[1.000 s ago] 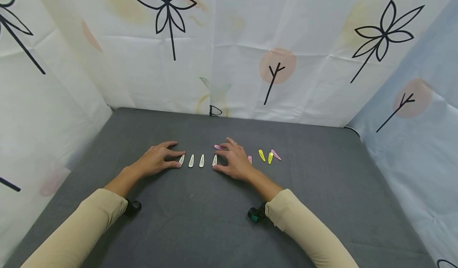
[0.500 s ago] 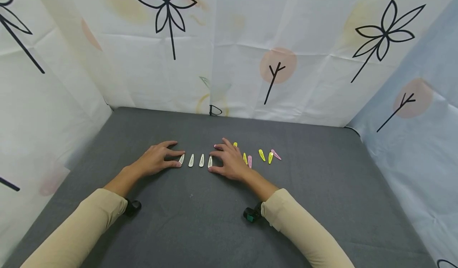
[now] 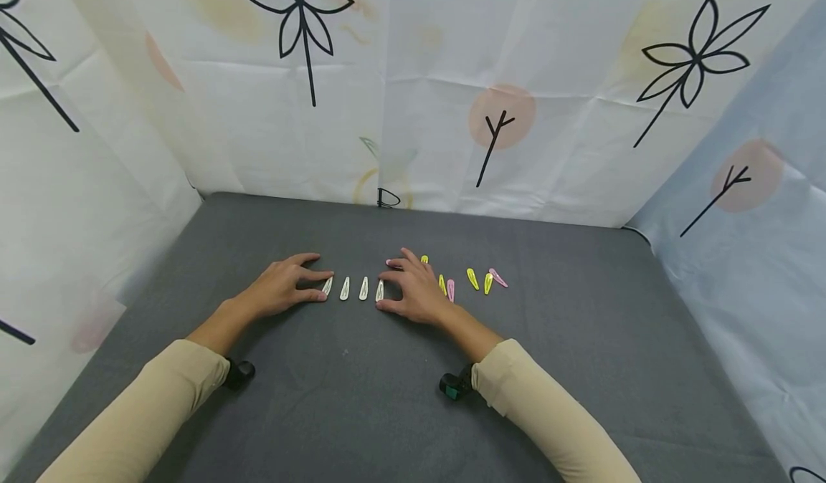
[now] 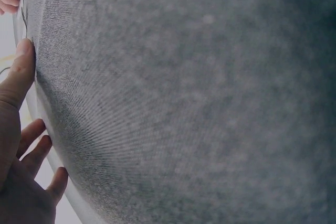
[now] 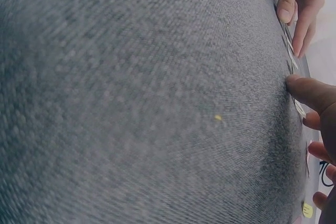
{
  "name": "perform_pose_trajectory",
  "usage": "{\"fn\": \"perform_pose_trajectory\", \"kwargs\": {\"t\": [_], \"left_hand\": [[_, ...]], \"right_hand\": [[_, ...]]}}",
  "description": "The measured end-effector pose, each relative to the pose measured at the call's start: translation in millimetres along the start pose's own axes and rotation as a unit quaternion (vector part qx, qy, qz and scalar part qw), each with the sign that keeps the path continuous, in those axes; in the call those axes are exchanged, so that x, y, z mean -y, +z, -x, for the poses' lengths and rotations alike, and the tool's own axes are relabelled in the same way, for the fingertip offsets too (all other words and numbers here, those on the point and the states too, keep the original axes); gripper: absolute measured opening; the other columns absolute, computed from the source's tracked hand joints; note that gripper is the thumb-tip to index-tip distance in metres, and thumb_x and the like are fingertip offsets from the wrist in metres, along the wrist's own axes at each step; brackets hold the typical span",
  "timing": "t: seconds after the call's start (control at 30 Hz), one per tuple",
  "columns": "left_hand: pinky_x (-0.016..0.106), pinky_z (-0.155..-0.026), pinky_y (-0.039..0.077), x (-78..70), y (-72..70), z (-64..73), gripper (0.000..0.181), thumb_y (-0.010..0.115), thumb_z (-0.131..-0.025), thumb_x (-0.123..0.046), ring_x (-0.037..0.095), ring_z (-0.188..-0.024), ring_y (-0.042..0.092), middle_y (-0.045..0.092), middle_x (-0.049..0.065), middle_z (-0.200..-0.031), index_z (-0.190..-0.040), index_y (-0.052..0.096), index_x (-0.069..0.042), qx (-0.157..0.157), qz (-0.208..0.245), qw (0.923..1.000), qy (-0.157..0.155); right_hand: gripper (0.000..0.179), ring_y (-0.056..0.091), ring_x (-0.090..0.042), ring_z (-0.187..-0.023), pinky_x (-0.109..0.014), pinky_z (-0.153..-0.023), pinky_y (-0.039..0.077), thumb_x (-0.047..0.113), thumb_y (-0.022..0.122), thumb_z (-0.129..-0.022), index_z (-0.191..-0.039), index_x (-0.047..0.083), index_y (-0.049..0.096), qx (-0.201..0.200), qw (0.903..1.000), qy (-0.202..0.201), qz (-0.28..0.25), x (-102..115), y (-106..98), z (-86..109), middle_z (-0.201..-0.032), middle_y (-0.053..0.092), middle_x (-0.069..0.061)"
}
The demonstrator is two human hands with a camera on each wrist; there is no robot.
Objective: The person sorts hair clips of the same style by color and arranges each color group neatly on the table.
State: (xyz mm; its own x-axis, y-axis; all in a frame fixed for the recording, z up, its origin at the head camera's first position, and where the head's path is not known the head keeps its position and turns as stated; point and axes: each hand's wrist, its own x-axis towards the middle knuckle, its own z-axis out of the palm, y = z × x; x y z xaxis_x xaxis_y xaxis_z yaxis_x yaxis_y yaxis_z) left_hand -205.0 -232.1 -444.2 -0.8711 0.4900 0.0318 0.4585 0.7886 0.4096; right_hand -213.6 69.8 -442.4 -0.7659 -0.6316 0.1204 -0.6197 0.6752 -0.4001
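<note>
On the grey tabletop [image 3: 310, 411] the person was, I judged, squaring up a short row of white clips. The left hand [image 3: 282, 289] pinched the leftmost white clip [image 3: 328, 287] between thumb and forefinger, one at each end; the right hand [image 3: 415, 292] grasped the rightmost white clip [image 3: 379, 291] likewise. The other fingers of both hands were spread. Between the hands lay the second white clip [image 3: 345, 289] and the third white clip [image 3: 363, 289], untouched and nearly parallel, while the leftmost leaned aslant. To my eye the next move called for a slight turn of that one, then a clean release that wouldn't drag its neighbours.

The head view alone gave the whole layout, with loose clips about the right hand and beyond it, among them a yellow clip [image 3: 473, 279] and a pink clip [image 3: 497, 278] not yet in any row. The right wrist view added a yellow speck [image 5: 218, 117] on the cloth, its colour lost from overhead, and showed the right thumb low against the surface. The left wrist view caught the white clips only as a thin edge-on sliver.
</note>
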Motion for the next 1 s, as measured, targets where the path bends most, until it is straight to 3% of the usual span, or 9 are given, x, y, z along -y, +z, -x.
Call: {"fn": "perform_pose_trajectory", "kwargs": {"t": [0.47,0.73,1.0], "left_hand": [[0.067,-0.103,0.033,-0.9,-1.1,0.7,0.053,0.074,-0.088,-0.039,0.049,-0.134,0.042,0.043,0.028,-0.147,-0.134,0.065,-0.014,-0.003,-0.001,1.0,-0.001],[0.066,-0.103,0.033,-0.7,0.5,0.3,0.053,0.075,-0.088,-0.039,0.048,-0.134,0.042,0.043,0.027,-0.148,-0.135,0.065,-0.014,-0.008,0.003,1.0,0.0],[0.066,-0.103,0.033,-0.4,0.3,0.6,0.053,0.074,-0.089,-0.038,0.048,-0.134,0.042,0.043,0.027,-0.148,-0.135,0.064,-0.015,-0.006,-0.002,1.0,0.003]], "right_hand": [[0.051,0.025,-0.039,-0.146,-0.062,-0.11,0.027,0.039,0.078,-0.086,-0.128,0.01,0.067,-0.008,0.9999,0.002,-0.007,0.9,-3.9,0.8,-0.143,0.053,-0.014],[0.056,0.027,-0.038,-0.146,-0.063,-0.109,0.027,0.035,0.078,-0.087,-0.135,0.01,0.063,-0.012,0.9998,0.002,-0.014,-7.6,-23.8,9.5,-0.142,0.052,-0.017],[0.053,0.03,-0.039,-0.144,-0.066,-0.107,0.029,0.029,0.077,-0.088,-0.133,0.004,0.063,-0.016,0.9997,0.018,-0.002,-33.0,-48.9,32.2,-0.14,0.052,-0.02]]}}
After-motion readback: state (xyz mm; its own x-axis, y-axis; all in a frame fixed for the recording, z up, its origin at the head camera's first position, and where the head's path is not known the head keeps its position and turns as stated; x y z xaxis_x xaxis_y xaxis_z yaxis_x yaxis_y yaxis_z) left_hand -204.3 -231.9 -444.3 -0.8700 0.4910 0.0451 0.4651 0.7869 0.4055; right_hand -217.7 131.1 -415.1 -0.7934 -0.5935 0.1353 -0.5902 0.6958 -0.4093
